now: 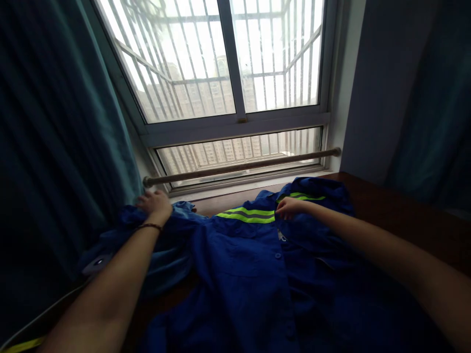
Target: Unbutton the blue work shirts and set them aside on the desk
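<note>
A blue work jacket (243, 274) with yellow-green and grey reflective bands lies spread out in front of me, its buttoned front edge running down the middle. My right hand (289, 208) pinches the jacket's edge near the chest band. Over at the left, my left hand (153, 202) rests on bunched blue cloth beside the curtain, its fingers apart and slightly blurred. Whether that cloth is the jacket's sleeve I cannot tell. A lighter blue cloth (167, 267) lies crumpled under my left forearm.
A barred window (241, 93) rises behind, with a horizontal rail (243, 168) across its lower part. Teal curtains (84, 122) hang at both sides. Brown wooden surface (382, 208) shows at the right. A white cable (47, 309) runs along the lower left.
</note>
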`<state>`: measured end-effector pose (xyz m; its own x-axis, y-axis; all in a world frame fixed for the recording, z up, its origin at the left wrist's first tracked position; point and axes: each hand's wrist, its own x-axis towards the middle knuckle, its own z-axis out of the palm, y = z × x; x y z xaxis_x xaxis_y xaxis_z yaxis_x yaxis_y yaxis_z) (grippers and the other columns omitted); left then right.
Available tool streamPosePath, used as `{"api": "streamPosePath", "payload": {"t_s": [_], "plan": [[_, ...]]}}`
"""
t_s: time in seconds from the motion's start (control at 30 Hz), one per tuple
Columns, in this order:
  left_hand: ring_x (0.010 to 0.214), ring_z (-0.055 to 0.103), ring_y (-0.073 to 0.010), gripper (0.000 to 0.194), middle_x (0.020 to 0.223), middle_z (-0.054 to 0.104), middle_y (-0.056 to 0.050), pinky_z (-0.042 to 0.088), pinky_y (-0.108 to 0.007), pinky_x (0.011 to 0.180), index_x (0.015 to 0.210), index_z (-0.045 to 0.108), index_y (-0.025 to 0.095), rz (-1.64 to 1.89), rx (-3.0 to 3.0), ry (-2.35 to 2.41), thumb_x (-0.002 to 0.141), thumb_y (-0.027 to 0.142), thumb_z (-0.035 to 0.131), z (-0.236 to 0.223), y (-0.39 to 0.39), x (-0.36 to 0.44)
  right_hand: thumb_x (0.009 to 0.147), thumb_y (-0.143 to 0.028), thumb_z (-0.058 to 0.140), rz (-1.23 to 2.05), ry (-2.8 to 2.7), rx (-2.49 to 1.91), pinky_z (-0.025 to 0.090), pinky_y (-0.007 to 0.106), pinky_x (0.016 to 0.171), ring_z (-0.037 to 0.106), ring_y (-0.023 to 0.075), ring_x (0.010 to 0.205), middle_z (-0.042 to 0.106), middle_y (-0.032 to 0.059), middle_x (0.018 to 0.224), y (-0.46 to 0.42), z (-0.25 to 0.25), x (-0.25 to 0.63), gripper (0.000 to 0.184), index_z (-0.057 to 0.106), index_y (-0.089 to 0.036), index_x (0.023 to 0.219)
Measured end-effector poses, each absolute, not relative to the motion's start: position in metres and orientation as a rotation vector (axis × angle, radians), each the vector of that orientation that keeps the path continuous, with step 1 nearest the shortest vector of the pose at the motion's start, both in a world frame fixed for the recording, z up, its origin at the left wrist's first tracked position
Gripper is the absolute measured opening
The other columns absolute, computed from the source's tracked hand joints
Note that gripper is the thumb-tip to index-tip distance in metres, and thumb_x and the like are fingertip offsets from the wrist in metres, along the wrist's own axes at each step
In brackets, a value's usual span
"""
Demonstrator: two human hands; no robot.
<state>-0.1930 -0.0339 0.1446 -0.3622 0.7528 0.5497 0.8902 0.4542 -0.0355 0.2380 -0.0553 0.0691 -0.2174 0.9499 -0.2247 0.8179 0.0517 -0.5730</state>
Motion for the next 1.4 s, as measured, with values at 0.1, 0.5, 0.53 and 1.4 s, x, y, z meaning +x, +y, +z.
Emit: {"api": "streamPosePath", "payload": {"t_s": [0.1,0.5,0.53,1.4], "plan": [[0.104,0.042,-0.0295,0.029,0.106,0.050,-0.023,0.033,-0.043,0.084,0.100,0.050,-0.002,-0.384,-1.892,-1.905,0.080,0.007,0.031,0.130,-0.030,-0.103,0.082,-0.027,0.041,0.552,-1.923,-1.940,0.044,0.027,0.072,0.058,0.0199,0.087,0.060,0.0145,0.095,-0.041,0.050,0.227,0.033,0.054,-0.007,0.105],[0.124,0.029,-0.0197,0.050,0.134,0.036,-0.006,0.023,-0.033,0.101,0.126,0.038,0.016,-0.418,-2.733,-1.480,0.087,0.042,0.022,-0.013,-0.018,0.067,0.081,-0.033,0.042,0.088,-2.073,-1.812,0.031,0.035,0.090,0.036,0.0243,0.112,0.046,0.0095,0.123,-0.032,0.003,0.218,0.041,0.047,-0.017,0.119],[0.124,0.029,-0.0197,0.051,0.134,0.036,-0.005,0.023,-0.033,0.101,0.127,0.038,0.017,-0.420,-2.729,-1.488,0.086,0.043,0.022,-0.014,-0.013,0.063,0.082,-0.033,0.041,0.088,-2.114,-1.781,0.031,0.035,0.090,0.036,0.0233,0.113,0.046,0.0078,0.124,-0.030,0.003,0.218,0.041,0.047,-0.019,0.120],[0.103,0.048,-0.0193,0.029,0.110,0.055,-0.009,0.033,-0.032,0.091,0.102,0.058,0.016,-0.551,-2.628,-1.511,0.083,0.026,0.038,0.001,-0.007,0.053,0.074,-0.002,0.037,0.063,-2.429,-1.920,0.043,0.035,0.074,0.056,0.0267,0.092,0.060,0.0206,0.096,-0.092,0.050,0.171,0.032,0.064,-0.008,0.091]]}}
